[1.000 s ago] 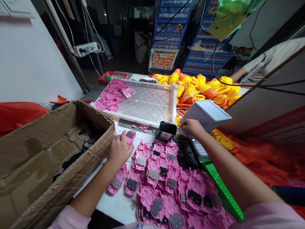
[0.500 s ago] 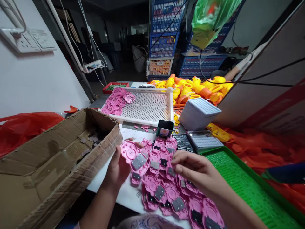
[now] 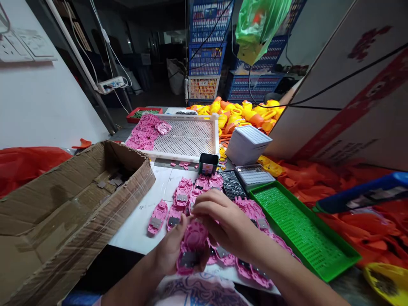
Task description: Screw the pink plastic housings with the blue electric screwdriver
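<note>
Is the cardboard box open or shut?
Open. The cardboard box has no cover over its top, and small grey pieces show inside.

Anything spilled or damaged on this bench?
The carton has a ragged top edge, as if torn. Small pink bits lie loose outside the white tray, perhaps spilled.

Pale pink shirt [image 3: 197,293], dark swirly print [image 3: 219,291], bit of blue on front. Bare forearms [image 3: 282,267] either side of shirt; left hand [image 3: 174,246], right hand [image 3: 223,216] bare.
</note>
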The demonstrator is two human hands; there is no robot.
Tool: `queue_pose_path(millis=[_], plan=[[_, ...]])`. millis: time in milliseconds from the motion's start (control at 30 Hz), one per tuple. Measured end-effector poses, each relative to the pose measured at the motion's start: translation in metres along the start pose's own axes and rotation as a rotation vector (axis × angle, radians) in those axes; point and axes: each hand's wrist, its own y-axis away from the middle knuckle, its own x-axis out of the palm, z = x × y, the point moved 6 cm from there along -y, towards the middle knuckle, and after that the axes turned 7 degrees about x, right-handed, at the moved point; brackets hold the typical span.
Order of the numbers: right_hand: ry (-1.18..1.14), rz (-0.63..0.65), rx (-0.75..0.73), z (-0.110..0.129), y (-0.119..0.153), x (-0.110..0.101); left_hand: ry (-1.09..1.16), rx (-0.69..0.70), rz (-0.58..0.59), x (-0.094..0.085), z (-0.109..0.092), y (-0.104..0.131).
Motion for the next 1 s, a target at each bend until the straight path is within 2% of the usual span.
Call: queue_pose_path(millis=[133, 333, 433, 500, 633, 800, 933, 1000], plan=[[-0.05, 0.1, 0.03, -0.002, 0.005, 0.002, -0.03, -0.063, 0.065, -0.006, 0.013, 0.003], [-0.029, 0.145, 0.078, -0.004, 0.008, 0.0, -0.083, -0.206, 0.032, -0.01, 0.02, 0.005], [0.066, 0.176, 0.062, -0.003, 0.007, 0.002, -0.174, -0.188, -0.029, -0.014, 0.017, 0.008], [0.166, 0.226, 0.057, 0.0, 0.008, 0.005, -0.322, -0.158, -0.066, -0.015, 0.013, 0.012], [0.274, 0.362, 0.066, 0.005, 0.008, 0.01, -0.593, -0.096, -0.008, -0.007, 0.001, 0.021], [0.141, 0.489, 0.088, 0.004, 0.001, 0.018, -0.633, -0.073, -0.021, -0.008, -0.01, 0.032], [-0.17, 0.593, 0.087, -0.009, -0.013, 0.031, -0.452, -0.086, 0.052, -0.021, -0.004, 0.035], [-0.299, 0.655, 0.116, -0.025, -0.027, 0.04, -0.303, -0.06, 0.055, -0.032, 0.002, 0.034]])
